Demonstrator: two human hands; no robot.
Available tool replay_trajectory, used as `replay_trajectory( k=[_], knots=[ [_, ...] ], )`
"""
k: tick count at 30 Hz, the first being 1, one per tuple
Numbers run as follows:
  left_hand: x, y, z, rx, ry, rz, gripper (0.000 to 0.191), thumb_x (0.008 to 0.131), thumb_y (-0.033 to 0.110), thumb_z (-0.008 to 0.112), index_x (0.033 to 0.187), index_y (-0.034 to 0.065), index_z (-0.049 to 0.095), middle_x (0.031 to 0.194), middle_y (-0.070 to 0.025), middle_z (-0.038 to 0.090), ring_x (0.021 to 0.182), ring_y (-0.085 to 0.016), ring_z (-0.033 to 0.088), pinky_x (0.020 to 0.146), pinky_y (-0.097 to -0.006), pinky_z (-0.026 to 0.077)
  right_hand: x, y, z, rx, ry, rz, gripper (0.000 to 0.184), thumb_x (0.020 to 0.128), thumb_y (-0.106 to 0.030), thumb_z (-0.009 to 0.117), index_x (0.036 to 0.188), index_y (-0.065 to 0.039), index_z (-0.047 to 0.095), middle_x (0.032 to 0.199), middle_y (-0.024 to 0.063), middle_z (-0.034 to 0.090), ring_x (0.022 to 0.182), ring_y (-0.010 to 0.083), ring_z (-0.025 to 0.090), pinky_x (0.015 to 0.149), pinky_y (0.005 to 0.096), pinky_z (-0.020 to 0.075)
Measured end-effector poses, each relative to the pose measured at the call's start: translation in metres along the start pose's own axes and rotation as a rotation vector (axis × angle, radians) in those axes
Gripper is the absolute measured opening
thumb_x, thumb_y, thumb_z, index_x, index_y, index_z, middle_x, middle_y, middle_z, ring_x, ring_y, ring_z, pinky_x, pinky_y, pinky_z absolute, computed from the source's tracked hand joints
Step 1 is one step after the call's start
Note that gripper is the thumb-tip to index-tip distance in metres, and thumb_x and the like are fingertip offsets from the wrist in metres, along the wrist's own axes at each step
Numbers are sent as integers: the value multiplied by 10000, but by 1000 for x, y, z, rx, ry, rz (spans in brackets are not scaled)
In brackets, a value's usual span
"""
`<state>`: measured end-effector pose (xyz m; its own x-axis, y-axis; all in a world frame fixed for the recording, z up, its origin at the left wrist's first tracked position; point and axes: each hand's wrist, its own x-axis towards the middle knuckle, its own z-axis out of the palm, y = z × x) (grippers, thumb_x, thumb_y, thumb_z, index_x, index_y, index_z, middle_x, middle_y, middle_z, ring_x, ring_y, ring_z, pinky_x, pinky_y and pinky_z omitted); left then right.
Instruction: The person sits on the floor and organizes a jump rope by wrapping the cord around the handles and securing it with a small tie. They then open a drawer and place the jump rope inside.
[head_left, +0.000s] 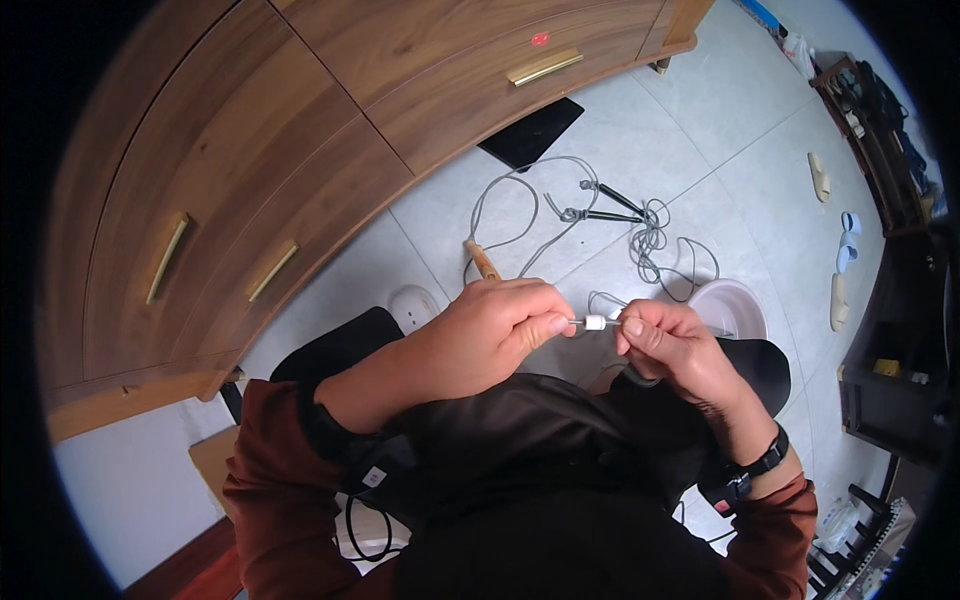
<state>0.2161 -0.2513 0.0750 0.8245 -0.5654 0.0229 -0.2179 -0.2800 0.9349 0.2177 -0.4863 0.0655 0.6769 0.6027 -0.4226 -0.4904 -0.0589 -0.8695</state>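
Observation:
A small white cylindrical bead (595, 322) sits between my two hands, with a thin grey cord (576, 322) showing at both its ends. My left hand (510, 326) pinches the cord just left of the bead, thumb against the bent forefinger. On the other side, my right hand (671, 341) grips the cord near the bead between thumb and fingers. A wooden handle (482, 260) shows just beyond my left hand; whether that hand touches it, I cannot tell. Farther off on the floor lie two slim black rods (619, 199) with grey cord knotted at their ends.
Tangled grey cord (649, 244) lies on the tiled floor, near a pale pink basin (739, 307) at my right. A flat black panel (536, 135) lies by the wooden cabinet (315, 150). A round white object (412, 307) is left of my hands. Slippers (847, 241) lie far right.

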Motion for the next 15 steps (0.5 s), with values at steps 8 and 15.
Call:
replay_trajectory(
  k=[8, 15],
  knots=[
    [0, 12, 4, -156, 12, 93, 159, 911, 127, 472, 849, -4, 537, 729, -94, 581, 671, -217, 575, 601, -298, 435, 19, 33, 9, 586, -222, 56, 232, 929, -228, 462, 875, -15, 536, 609, -20, 353, 526, 77, 284, 474, 213, 252],
    [-2, 9, 1, -22, 58, 143, 150, 890, 135, 511, 833, 0, 538, 706, -116, 556, 667, -263, 564, 594, -317, 435, 28, 24, 14, 399, -84, -106, 192, 903, -167, 505, 1012, -13, 542, 808, 21, 519, 670, 101, 474, 613, 222, 392]
  ],
)
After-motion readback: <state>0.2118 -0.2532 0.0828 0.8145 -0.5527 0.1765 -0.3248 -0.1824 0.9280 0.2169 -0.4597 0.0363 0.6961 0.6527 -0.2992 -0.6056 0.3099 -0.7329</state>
